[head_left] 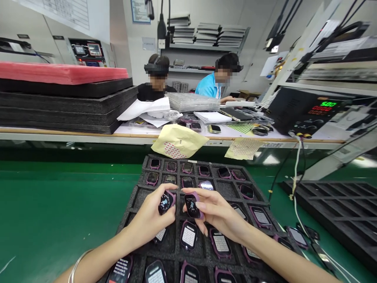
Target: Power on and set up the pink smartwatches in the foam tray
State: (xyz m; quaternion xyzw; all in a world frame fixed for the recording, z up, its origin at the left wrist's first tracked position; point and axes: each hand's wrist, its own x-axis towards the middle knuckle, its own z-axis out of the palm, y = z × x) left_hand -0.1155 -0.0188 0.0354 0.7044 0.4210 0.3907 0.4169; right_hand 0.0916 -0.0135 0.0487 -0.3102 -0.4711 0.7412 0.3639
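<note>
My left hand (156,208) is closed around a smartwatch (165,203) whose dark round dial is lit. Just to its right, my right hand (216,210) grips another purple-cased smartwatch (193,206), its screen lit and the thumb at its edge. Both watches are held above a black foam tray (203,245) divided into compartments. More purple watches lie in the tray; one nearby watch (189,235) shows a pale grid on its screen, while those in the far rows are mostly dark. My hands and forearms hide some compartments.
Stacked black foam trays (59,102) with a pink sheet (64,73) stand at back left. A power supply (309,112) sits at back right, its cables hanging down. Another foam tray (338,212) lies at right. Two people work beyond the bench.
</note>
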